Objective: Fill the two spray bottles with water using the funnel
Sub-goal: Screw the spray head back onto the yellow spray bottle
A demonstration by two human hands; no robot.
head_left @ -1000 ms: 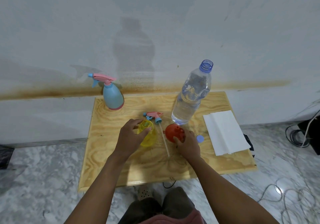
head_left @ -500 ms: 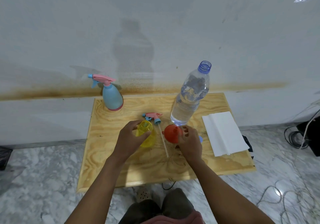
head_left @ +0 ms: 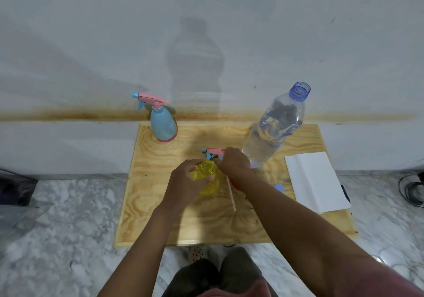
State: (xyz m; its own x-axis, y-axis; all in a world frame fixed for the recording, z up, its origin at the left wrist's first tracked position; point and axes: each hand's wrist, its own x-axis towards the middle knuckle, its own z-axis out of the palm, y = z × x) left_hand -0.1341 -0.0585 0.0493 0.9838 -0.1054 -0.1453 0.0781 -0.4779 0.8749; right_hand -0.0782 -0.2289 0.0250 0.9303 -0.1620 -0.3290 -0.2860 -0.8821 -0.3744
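Left hand [head_left: 185,182] is wrapped around the open yellow spray bottle [head_left: 206,169], which stands upright on the worktop [head_left: 160,205]. Right hand [head_left: 234,162] sits just beside the bottle's mouth, fingers curled downward; I cannot tell whether they clamp anything, and a sliver of red funnel [head_left: 236,185] peeks out under that wrist. The water bottle [head_left: 273,129] stands just right of the right hand, with the blue spray bottle [head_left: 163,124] well beyond the left.

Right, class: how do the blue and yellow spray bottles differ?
The blue bottle wears its pink trigger; the yellow bottle has an open neck, a loose trigger lying on the table behind it. The blue bottle stands untouched at the back left; the left hand grips the yellow bottle. Blue is opaque, yellow see-through. Both stand upright.
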